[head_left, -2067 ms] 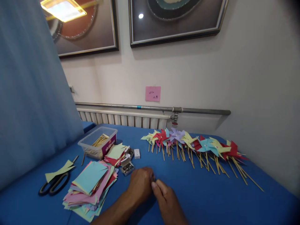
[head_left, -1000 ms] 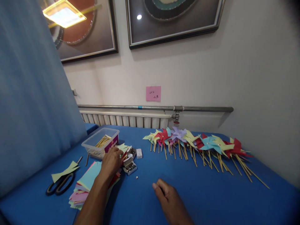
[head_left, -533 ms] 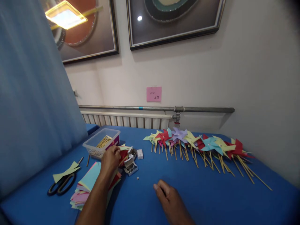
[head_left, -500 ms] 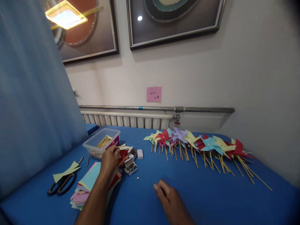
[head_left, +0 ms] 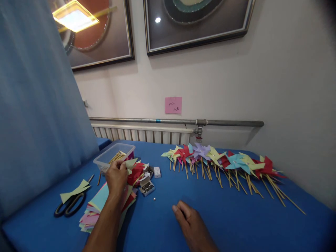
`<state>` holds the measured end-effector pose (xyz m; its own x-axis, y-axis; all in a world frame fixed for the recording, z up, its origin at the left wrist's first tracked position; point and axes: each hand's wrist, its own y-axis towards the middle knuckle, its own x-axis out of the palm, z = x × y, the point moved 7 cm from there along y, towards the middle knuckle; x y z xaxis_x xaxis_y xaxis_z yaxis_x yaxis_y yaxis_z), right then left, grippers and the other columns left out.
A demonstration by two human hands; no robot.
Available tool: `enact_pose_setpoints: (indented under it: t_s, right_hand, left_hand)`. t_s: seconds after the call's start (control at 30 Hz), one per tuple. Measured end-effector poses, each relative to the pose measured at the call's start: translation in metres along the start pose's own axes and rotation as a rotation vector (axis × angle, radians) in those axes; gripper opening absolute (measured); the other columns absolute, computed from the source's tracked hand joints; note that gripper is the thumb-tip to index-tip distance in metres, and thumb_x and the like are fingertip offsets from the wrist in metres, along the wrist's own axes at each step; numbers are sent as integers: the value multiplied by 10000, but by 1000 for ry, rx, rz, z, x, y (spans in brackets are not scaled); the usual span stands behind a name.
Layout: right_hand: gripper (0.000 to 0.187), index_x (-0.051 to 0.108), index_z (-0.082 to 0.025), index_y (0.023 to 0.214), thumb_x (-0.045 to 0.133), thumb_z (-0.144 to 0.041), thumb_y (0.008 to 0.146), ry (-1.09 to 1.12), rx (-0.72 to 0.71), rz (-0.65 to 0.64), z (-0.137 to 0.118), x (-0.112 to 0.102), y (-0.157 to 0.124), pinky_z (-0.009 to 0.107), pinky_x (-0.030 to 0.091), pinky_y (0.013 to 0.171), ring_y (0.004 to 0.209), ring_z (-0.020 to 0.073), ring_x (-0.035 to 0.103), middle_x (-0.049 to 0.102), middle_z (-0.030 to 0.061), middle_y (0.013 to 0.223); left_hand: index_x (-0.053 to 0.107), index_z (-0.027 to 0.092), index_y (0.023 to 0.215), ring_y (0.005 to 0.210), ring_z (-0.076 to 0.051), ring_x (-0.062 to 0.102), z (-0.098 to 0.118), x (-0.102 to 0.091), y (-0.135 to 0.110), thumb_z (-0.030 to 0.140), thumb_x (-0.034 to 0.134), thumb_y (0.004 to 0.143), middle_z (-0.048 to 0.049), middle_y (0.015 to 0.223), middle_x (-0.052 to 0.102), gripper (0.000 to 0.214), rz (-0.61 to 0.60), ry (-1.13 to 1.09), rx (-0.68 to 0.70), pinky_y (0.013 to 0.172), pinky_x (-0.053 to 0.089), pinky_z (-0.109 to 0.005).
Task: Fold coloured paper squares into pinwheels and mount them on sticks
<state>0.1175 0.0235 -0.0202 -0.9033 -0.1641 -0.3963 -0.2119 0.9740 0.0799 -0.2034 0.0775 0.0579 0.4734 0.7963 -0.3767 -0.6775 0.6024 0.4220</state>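
Observation:
My left hand [head_left: 117, 176] is closed on a light green cut paper square [head_left: 130, 163], lifting it off a small pile of cut squares [head_left: 136, 171] whose red sheet now shows. This pile lies beside a clear plastic box of wooden sticks [head_left: 114, 159]. My right hand [head_left: 189, 224] rests on the blue table [head_left: 236, 224] with fingers loosely curled, holding nothing I can see. A small metal pin [head_left: 154, 199] lies on the cloth between my hands.
A stack of coloured paper squares [head_left: 96, 210] lies under my left forearm. Black scissors [head_left: 67, 206] with a green scrap [head_left: 75, 190] are at the left. Open pin boxes [head_left: 147, 187] sit near the pile. A row of finished pinwheels [head_left: 223, 162] runs along the back right.
My left hand left my right hand, reached to the pile by the stick box and has now raised a green square. The right hand stayed put.

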Motion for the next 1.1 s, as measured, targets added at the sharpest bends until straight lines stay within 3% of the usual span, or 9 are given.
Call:
enact_pose_setpoints:
  t_s: [0.1,0.23,0.4,0.53,0.63,0.8,0.97,1.1]
  right_hand:
    - [478,347,-268,694,488,-625,979,8,13,-5,0,0,0,288,280,581,609,141,316,307,-83,640]
    - [492,340,-265,687,487,-630,983,13,-6,7,-1,-1,0,283,289,583,618,140,332,322,-81,639]
    - [499,353,-266,694,477,-657,980,6,-12,15,3,-1,0,284,297,581,615,143,344,347,-78,635]
    - [476,390,-269,712,477,-651,982,70,-25,44,3,-2,0,280,338,578,602,147,384,390,-73,637]
    - [449,524,-256,773,528,-670,948,172,-2,62,6,-4,4,285,420,608,621,166,515,516,-50,657]
    - [603,694,-210,1044,687,-768,817,434,51,164,26,-10,17,385,566,765,850,270,734,766,118,1007]
    - [679,711,-209,1162,725,-792,814,649,21,55,27,-2,20,444,600,843,938,310,768,792,144,1067]
    - [632,729,-212,1179,769,-734,825,789,47,3,10,3,10,436,599,861,947,317,774,817,110,1019]
  left_hand:
    - [716,209,943,828,-258,727,3,-6,-1,405,566,878,-65,877,785,255,44,-35,-16,760,539,-346]
    - [713,197,947,735,-220,693,2,-6,-1,414,626,835,-37,824,761,259,55,-228,-96,672,536,-308]
    - [670,188,849,513,-156,608,-3,9,-8,322,765,661,20,663,698,250,-9,-693,-377,522,511,-277]
    - [633,184,805,460,-157,613,5,31,-21,283,787,650,2,613,697,241,-273,-877,-509,484,523,-278]
    - [625,177,800,458,-165,623,15,47,-39,271,804,642,-16,606,704,256,-504,-870,-555,462,506,-265]
    - [618,176,738,434,-119,561,39,70,-77,288,864,575,9,564,670,315,-788,-837,-532,444,427,-215]
    - [615,190,728,422,-97,502,55,87,-117,292,859,519,38,531,631,337,-957,-746,-544,437,360,-203]
    - [605,193,696,419,-82,461,60,95,-138,334,856,511,53,502,589,342,-961,-721,-542,440,332,-205]
